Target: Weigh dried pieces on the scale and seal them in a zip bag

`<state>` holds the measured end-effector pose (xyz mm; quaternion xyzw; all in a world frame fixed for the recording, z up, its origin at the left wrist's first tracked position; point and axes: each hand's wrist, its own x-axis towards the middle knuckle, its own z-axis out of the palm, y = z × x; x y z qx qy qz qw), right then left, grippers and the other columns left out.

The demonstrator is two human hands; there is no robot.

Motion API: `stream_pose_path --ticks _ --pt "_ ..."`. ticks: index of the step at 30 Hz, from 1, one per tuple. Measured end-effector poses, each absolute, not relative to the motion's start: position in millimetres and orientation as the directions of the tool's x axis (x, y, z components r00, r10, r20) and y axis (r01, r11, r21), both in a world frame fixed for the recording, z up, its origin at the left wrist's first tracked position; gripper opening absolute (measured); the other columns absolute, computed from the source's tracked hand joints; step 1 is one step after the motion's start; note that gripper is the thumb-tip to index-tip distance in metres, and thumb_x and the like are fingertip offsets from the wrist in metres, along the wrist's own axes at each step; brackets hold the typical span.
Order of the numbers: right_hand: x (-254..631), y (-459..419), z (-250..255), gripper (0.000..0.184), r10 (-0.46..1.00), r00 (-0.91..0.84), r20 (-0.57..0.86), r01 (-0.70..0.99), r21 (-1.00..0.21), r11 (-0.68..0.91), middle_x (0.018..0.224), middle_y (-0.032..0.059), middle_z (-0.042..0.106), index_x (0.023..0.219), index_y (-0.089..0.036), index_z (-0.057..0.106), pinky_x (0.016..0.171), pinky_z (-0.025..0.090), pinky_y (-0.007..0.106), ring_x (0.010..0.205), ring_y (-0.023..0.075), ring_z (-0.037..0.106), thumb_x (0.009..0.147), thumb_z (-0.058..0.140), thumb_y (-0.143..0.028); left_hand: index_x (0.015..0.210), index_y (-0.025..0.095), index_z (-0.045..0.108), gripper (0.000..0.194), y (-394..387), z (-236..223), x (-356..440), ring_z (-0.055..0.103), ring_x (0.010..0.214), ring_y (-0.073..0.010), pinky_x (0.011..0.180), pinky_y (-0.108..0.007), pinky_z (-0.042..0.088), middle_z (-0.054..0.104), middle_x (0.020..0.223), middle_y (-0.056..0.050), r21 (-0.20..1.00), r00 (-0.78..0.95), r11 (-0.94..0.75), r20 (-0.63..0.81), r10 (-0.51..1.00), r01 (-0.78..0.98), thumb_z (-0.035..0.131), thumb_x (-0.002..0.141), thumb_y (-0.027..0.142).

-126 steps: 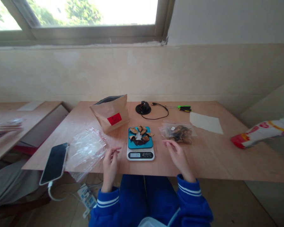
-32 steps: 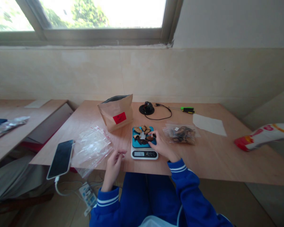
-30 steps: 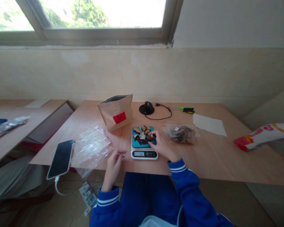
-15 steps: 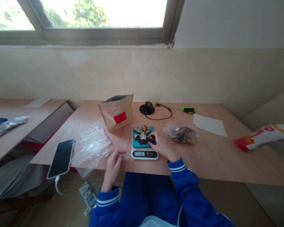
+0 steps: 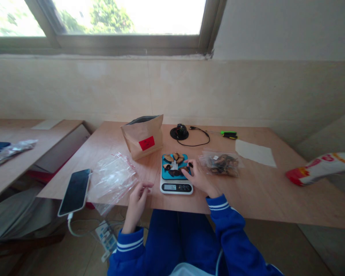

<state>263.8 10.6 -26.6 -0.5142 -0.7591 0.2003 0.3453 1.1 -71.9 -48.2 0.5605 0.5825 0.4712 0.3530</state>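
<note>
**Seated person at a wooden bench, head-camera view.** The right hand (image 5: pixel 197 180) is reaching over a digital kitchen scale (image 5: pixel 176 188), its thumb and forefinger (image 5: pixel 187 167) closing in a pinch on a dark dried slice (image 5: pixel 190 165) at the right edge of the teal weighing platform (image 5: pixel 167 172). Other dried brown slices (image 5: pixel 172 159) are lying heaped on the platform around a white paper strip (image 5: pixel 174 166); the scale's small display is too small to read. The left hand (image 5: pixel 137 203) is hovering over the near edge of the bench (image 5: pixel 261 203), its fingers (image 5: pixel 143 185) loosely curled; whether it is holding anything cannot be told. Beside that hand, a stack of clear resealable bags (image 5: pixel 112 183) is lying next to a smartphone (image 5: pixel 74 193) on a charging cable. A kraft paper pouch with a red label (image 5: pixel 142 138) is standing behind the scale, and a filled resealable bag of dark dried pieces (image 5: pixel 220 164) is lying just right of it. Farther back are a black round device with a cord (image 5: pixel 179 132), a green-handled screwdriver (image 5: pixel 229 134) and a sheet of paper (image 5: pixel 255 153).
</note>
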Motion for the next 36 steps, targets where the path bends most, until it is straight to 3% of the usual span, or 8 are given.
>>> stream_pose_path --ticks 6,9,13,19,22,28,32,36 --pt "249.4 32.1 10.7 0.033 0.884 -0.219 0.412 0.517 -0.719 0.464 0.089 0.0058 0.052 0.095 -0.022 0.044 0.086 0.046 0.036 0.088 0.0196 0.054 0.1 0.014 -0.033 0.089 0.018 0.067 0.027 -70.7 -47.3 2.0 0.065 0.082 -0.0203 0.077 -0.033 0.049 0.07 0.091 -0.008 0.948 -0.122 -0.063 0.106 0.987 0.313 0.049 0.086 0.039" --pt "218.0 64.7 55.2 0.025 0.777 -0.285 0.562 0.467 -0.626 0.624 0.097 0.0071 0.052 0.095 -0.022 0.044 0.094 0.042 0.036 0.096 0.0195 0.051 0.099 0.022 -0.031 0.088 0.018 0.067 0.026 -70.3 -47.8 1.3 0.065 0.079 -0.0201 0.075 -0.033 0.05 0.07 0.089 -0.008 0.947 -0.122 -0.075 0.119 0.985 0.314 0.05 0.085 0.038" --pt "167.5 115.9 114.9 0.02 0.68 -0.357 0.64 0.425 -0.537 0.728 0.102 0.0075 0.054 0.104 -0.019 0.048 0.099 0.039 0.035 0.103 0.0189 0.05 0.099 0.03 -0.026 0.088 0.018 0.066 0.026 -71.2 -48.8 -4.6 0.065 0.079 -0.0201 0.076 -0.033 0.05 0.07 0.089 -0.008 0.948 -0.145 -0.074 0.123 0.982 0.309 0.05 0.085 0.038" --pt "143.4 149.0 141.8 0.026 0.602 -0.577 0.552 0.492 -0.354 0.796 0.12 0.0066 0.055 0.116 -0.021 0.061 0.105 0.032 0.045 0.114 0.024 0.05 0.092 0.051 -0.023 0.089 0.018 0.067 0.027 -73.7 -48.7 -19.5 0.065 0.085 -0.0225 0.079 -0.036 0.05 0.07 0.093 -0.009 0.943 -0.194 -0.058 0.127 0.973 0.326 0.05 0.085 0.039" --pt "162.5 135.9 132.1 0.029 0.613 -0.538 0.578 0.471 -0.397 0.788 0.122 0.0069 0.058 0.119 -0.02 0.061 0.106 0.033 0.042 0.119 0.0231 0.049 0.094 0.046 -0.022 0.092 0.019 0.066 0.028 -74.5 -48.0 -25.9 0.064 0.09 -0.0234 0.08 -0.036 0.049 0.069 0.097 -0.01 0.935 -0.237 -0.049 0.139 0.962 0.35 0.05 0.085 0.039" --pt "214.5 71.6 89.7 0.026 0.75 -0.301 0.588 0.483 -0.584 0.652 0.115 0.0089 0.061 0.115 -0.019 0.06 0.1 0.041 0.04 0.112 0.0229 0.054 0.094 0.046 -0.024 0.099 0.019 0.064 0.031 -77.5 -47.9 -43.9 0.058 0.097 -0.0257 0.084 -0.041 0.049 0.06 0.103 -0.01 0.866 -0.437 0.002 0.25 0.864 0.5 0.048 0.083 0.039" --pt "233.0 9.8 47.2 0.023 0.843 -0.226 0.488 0.41 -0.737 0.537 0.108 0.0061 0.063 0.108 -0.023 0.062 0.091 0.046 0.035 0.107 0.0201 0.057 0.097 0.043 -0.027 0.104 0.015 0.061 0.04 -77.8 -51.6 -53.7 0.056 0.087 -0.0252 0.083 -0.046 0.049 0.056 0.1 -0.011 0.812 -0.553 0.115 0.279 0.785 0.573 0.047 0.081 0.045" --pt "240.7 -45.3 9.9 0.022 0.891 -0.208 0.403 0.331 -0.828 0.452 0.098 0.0051 0.063 0.1 -0.023 0.064 0.082 0.048 0.028 0.096 0.0169 0.061 0.097 0.041 -0.023 0.107 0.014 0.058 0.046 -72.1 -55.7 -49.9 0.055 0.085 -0.0258 0.082 -0.047 0.05 0.054 0.099 -0.011 0.767 -0.506 0.117 0.292 0.811 0.631 0.049 0.081 0.051"
